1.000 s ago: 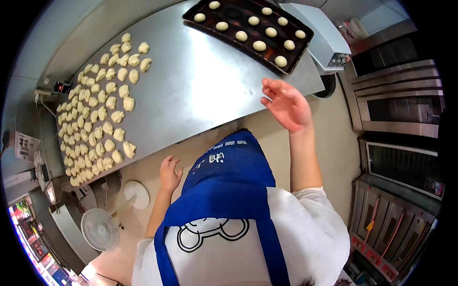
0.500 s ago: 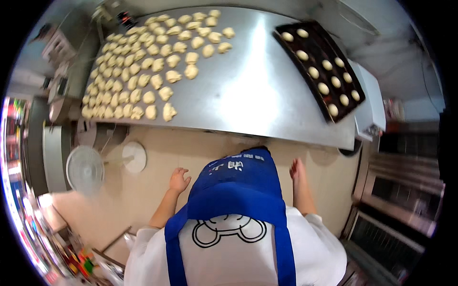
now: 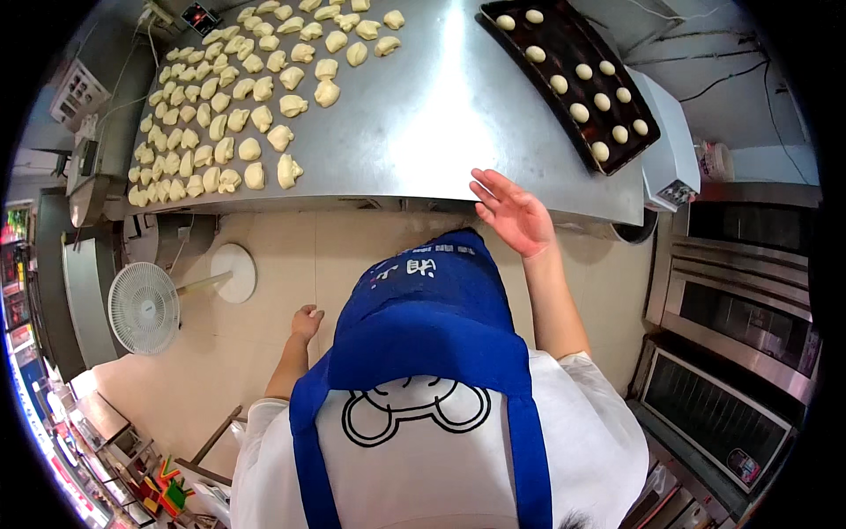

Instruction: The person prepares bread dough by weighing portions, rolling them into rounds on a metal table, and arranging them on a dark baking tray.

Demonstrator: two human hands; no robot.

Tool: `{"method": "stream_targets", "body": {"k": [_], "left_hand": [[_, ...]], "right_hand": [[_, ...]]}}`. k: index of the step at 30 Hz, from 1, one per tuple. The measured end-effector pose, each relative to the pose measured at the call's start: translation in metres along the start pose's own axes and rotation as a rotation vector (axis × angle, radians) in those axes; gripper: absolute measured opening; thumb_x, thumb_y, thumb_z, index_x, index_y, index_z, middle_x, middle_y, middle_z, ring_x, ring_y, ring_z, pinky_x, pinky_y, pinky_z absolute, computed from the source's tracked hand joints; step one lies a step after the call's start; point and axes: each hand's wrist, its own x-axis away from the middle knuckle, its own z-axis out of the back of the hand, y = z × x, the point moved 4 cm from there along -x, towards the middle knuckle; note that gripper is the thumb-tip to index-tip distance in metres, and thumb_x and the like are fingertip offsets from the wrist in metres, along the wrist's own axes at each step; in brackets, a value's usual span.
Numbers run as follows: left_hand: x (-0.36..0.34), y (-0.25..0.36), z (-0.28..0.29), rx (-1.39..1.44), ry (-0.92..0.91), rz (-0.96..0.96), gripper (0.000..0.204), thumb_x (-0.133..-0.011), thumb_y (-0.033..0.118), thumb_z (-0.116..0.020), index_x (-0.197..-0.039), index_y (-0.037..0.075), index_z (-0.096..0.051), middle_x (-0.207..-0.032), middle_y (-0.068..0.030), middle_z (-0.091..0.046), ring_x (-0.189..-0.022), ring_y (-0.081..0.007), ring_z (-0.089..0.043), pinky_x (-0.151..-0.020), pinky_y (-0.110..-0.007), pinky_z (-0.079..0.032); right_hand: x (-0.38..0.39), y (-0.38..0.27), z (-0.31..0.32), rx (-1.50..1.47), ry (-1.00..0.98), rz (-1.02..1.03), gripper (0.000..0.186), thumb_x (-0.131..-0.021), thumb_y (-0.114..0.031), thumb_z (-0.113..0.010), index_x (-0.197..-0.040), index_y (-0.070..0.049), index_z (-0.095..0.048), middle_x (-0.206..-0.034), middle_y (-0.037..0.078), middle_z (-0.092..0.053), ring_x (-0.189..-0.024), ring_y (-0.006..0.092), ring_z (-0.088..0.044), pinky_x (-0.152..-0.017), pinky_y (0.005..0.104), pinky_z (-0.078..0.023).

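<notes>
At the worktop's (image 3: pixel 423 141) front edge, the right hand (image 3: pixel 520 219) is now up from beside the apron (image 3: pixel 432 313), fingers loosely open and empty, so no dough is being touched there. The left hand (image 3: pixel 306 324) hangs low, half curled, contents unclear. Dough pieces (image 3: pixel 327 93) lie left; balls (image 3: pixel 583 71) sit on the tray (image 3: pixel 560 55), right.

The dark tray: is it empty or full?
Partly filled: pale dough balls sit spaced apart on the dark tray, with bare gaps between them.

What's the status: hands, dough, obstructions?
Right hand open, empty, near table edge; left hand lower, seemingly empty. Dough on table's left, balls on tray at right. Fan left, clear of hands.
</notes>
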Motion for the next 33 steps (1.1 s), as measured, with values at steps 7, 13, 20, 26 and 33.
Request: {"method": "stream_targets", "body": {"k": [7, 13, 20, 26, 33], "left_hand": [[-0.004, 0.08, -0.011, 0.1, -0.015, -0.178, 0.054, -0.086, 0.038, -0.076, -0.129, 0.006, -0.069, -0.127, -0.0238, -0.069, -0.115, -0.0345, -0.069, -0.099, -0.042, -0.054], [0.004, 0.039, -0.029, 0.04, 0.004, -0.165, 0.054, -0.086, 0.04, -0.075, -0.128, 0.005, -0.069, -0.127, -0.0224, -0.07, -0.117, -0.0338, -0.068, -0.101, -0.042, -0.053], [0.018, -0.022, -0.04, -0.057, -0.047, 0.028, 0.058, -0.088, 0.045, -0.071, -0.129, 0.004, -0.068, -0.129, -0.0219, -0.069, -0.122, -0.0354, -0.065, -0.106, -0.043, -0.05], [0.014, -0.033, -0.055, 0.045, 0.053, -0.006, 0.057, -0.089, 0.044, -0.069, -0.129, 0.005, -0.068, -0.128, -0.0212, -0.069, -0.121, -0.0371, -0.065, -0.106, -0.044, -0.05], [-0.003, 0.049, -0.064, 0.085, 0.048, -0.068, 0.05, -0.09, 0.039, -0.066, -0.128, 0.006, -0.068, -0.124, -0.0202, -0.071, -0.118, -0.0361, -0.066, -0.103, -0.045, -0.051]], "right_hand": [[-0.011, -0.02, -0.121, 0.01, -0.34, 0.074, 0.066, -0.094, -0.023, -0.053, -0.152, 0.008, -0.043, -0.164, 0.022, -0.034, -0.145, 0.0295, -0.043, -0.112, 0.0402, -0.041], [-0.021, -0.015, -0.142, -0.014, -0.413, 0.072, 0.065, -0.095, -0.024, -0.054, -0.152, 0.007, -0.043, -0.162, 0.023, -0.038, -0.143, 0.029, -0.045, -0.111, 0.0391, -0.042], [-0.048, 0.041, -0.006, 1.738, 0.236, -0.054, 0.039, -0.102, -0.033, -0.054, -0.122, -0.005, -0.073, -0.115, 0.021, -0.069, -0.111, 0.0356, -0.065, -0.097, 0.044, -0.051], [0.033, 0.104, 0.082, 1.93, -0.187, -0.386, 0.053, -0.106, -0.049, -0.043, -0.117, -0.007, -0.073, -0.128, 0.023, -0.067, -0.118, 0.0428, -0.062, -0.1, 0.0494, -0.05], [0.01, 0.042, 0.057, 2.057, -0.358, -0.813, 0.05, -0.106, -0.046, -0.044, -0.108, -0.007, -0.075, -0.101, 0.019, -0.075, -0.099, 0.0374, -0.071, -0.089, 0.0455, -0.055]]}}
